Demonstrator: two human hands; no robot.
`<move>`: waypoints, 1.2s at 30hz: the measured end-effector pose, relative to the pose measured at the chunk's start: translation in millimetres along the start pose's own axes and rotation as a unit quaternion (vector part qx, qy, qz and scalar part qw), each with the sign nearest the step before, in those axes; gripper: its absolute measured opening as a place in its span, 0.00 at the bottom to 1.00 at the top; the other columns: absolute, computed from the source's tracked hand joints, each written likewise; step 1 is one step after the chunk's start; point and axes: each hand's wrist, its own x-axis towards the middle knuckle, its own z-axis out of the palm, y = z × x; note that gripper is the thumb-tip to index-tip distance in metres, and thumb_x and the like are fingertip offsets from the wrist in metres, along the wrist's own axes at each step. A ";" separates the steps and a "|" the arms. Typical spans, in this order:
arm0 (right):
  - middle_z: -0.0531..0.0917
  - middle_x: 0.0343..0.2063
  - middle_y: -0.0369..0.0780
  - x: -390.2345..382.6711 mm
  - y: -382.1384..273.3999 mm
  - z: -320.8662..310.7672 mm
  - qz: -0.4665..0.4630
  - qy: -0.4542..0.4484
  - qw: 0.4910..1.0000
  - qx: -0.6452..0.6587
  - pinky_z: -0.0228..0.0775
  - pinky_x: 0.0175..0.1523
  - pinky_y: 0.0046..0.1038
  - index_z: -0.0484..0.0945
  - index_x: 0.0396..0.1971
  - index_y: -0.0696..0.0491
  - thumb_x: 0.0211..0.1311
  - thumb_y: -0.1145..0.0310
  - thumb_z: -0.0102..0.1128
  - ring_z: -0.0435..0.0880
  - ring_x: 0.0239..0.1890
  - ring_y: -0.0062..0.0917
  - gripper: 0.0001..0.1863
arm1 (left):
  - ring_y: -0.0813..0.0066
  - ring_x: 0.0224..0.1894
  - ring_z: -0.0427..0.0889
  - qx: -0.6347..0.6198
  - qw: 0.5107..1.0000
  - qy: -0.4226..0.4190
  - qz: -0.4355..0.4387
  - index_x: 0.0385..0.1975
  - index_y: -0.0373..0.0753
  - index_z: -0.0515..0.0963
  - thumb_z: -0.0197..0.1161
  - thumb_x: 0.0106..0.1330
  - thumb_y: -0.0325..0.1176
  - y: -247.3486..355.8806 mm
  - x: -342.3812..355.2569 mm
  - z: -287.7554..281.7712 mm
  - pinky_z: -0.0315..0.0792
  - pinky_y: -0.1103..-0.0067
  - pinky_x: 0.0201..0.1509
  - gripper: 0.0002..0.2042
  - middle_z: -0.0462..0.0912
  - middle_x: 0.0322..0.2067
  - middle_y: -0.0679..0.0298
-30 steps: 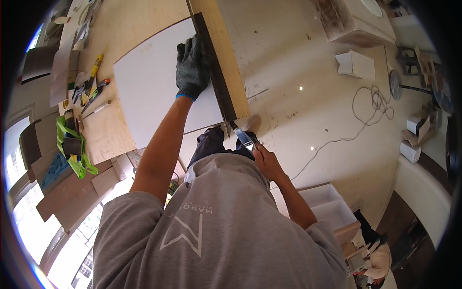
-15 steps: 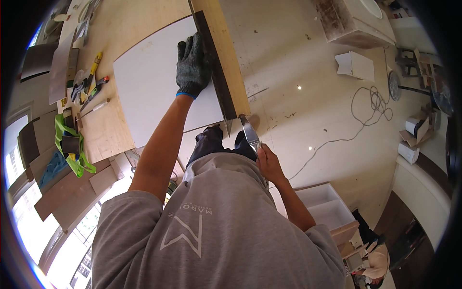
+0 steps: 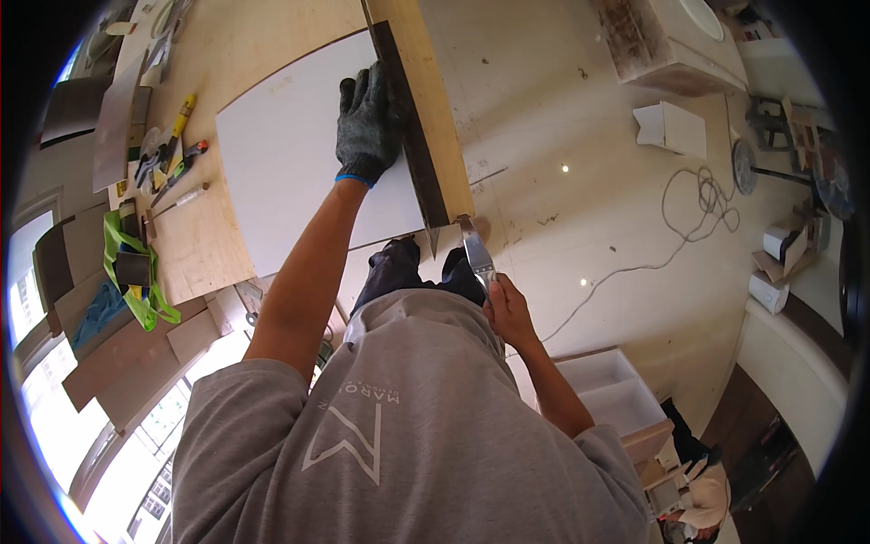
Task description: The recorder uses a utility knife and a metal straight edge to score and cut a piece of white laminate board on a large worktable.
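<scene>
Touching a white panel (image 3: 299, 145) on the table (image 3: 227, 36), left fingers (image 3: 362, 86) lie unclenched; right fingers (image 3: 497, 297) grip a tool (image 3: 476, 252) above pale floor (image 3: 535, 186).

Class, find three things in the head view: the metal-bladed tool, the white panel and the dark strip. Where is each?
Metal-bladed tool (image 3: 476, 249): head view, on its blade.
White panel (image 3: 290, 150): head view, on its bare upper face.
Dark strip (image 3: 417, 145): head view, midway along its length.

The gloved left hand (image 3: 370, 127) lies flat, the bare right hand (image 3: 509, 313) curled closed.
</scene>
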 end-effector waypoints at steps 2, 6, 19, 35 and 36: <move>0.74 0.14 0.37 2.0 -1.0 -1.6 0.033 -0.006 0.999 0.015 0.67 0.27 0.26 0.72 0.36 0.54 0.73 0.57 0.47 0.75 0.18 0.21 0.14 | 0.47 0.69 0.59 -0.006 1.000 -0.011 -0.008 0.67 0.31 0.58 0.47 0.69 0.42 -1.0 0.9 2.7 0.44 0.58 0.75 0.30 0.64 0.64 0.45; 0.77 0.22 0.38 5.1 -10.1 0.2 -0.011 0.004 1.000 0.008 0.68 0.29 0.24 0.73 0.40 0.57 0.70 0.60 0.51 0.77 0.22 0.21 0.14 | 0.47 0.68 0.59 0.001 1.000 -0.010 -0.004 0.67 0.31 0.58 0.47 0.69 0.42 -1.2 -0.2 2.8 0.45 0.59 0.75 0.30 0.64 0.64 0.44; 0.82 0.35 0.46 -1.8 -28.7 10.6 -0.027 0.066 0.988 -0.134 0.73 0.40 0.27 0.69 0.59 0.58 0.64 0.67 0.58 0.83 0.32 0.31 0.24 | 0.46 0.68 0.59 -0.012 1.000 -0.002 -0.005 0.66 0.31 0.58 0.48 0.69 0.41 -2.9 -1.1 4.3 0.45 0.58 0.74 0.29 0.65 0.64 0.44; 0.73 0.23 0.40 -3.8 -17.1 12.6 -0.244 0.118 0.938 -0.217 0.67 0.32 0.28 0.64 0.65 0.56 0.62 0.73 0.57 0.71 0.23 0.27 0.30 | 0.46 0.68 0.60 -0.021 1.000 0.000 -0.002 0.67 0.32 0.58 0.47 0.69 0.44 1.1 0.2 0.2 0.44 0.58 0.75 0.30 0.64 0.64 0.44; 0.73 0.24 0.40 -3.0 -15.9 12.4 -0.247 0.115 0.940 -0.205 0.67 0.32 0.28 0.64 0.65 0.57 0.63 0.73 0.56 0.71 0.23 0.27 0.30 | 0.46 0.68 0.60 -0.020 1.000 0.000 -0.003 0.67 0.32 0.58 0.47 0.69 0.44 0.0 -0.5 1.4 0.44 0.58 0.75 0.30 0.64 0.64 0.44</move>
